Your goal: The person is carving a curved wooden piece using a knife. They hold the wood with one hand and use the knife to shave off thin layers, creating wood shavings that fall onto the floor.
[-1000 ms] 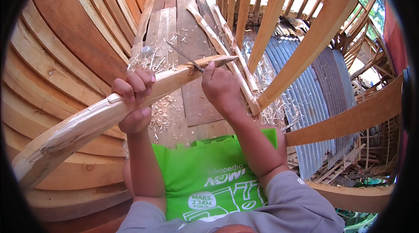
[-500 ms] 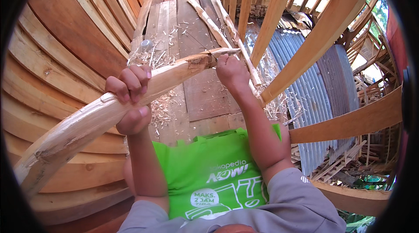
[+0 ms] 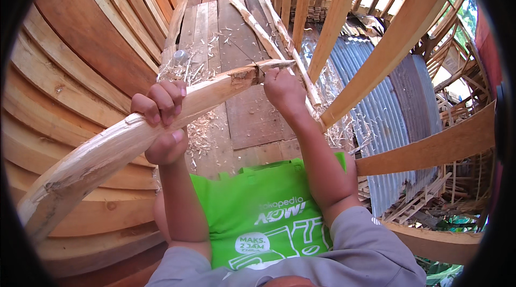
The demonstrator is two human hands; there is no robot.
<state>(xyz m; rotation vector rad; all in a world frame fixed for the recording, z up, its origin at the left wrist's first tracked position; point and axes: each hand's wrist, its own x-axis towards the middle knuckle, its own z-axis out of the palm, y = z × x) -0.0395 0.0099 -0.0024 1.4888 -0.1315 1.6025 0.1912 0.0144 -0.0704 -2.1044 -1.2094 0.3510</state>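
Observation:
A long pale piece of peeled wood (image 3: 102, 152) slants from the lower left to the upper middle, its far end roughly cut and browner. My left hand (image 3: 161, 117) is wrapped round it at mid-length, fingers over the top and thumb below. Close to the far end, my right hand (image 3: 284, 90) is closed in a fist beside the wood. A thin dark blade (image 3: 258, 67) sticks out from this fist across the wood's top; its handle is hidden in the fingers. A green bag (image 3: 252, 206) lies over my lap, beneath both forearms.
Wood shavings (image 3: 201, 133) are scattered over the plank floor (image 3: 252, 117). A clear cup-like object (image 3: 180, 57) stands among them. Stripped poles (image 3: 255, 23) lie farther off. Stacked boards (image 3: 80, 88) rise on the left; upright slats (image 3: 392, 53) and corrugated metal sheets (image 3: 371, 115) are on the right.
My right fist has shifted slightly left and nearer along the wood's far end. My left hand keeps its hold, moving only a trace to the right.

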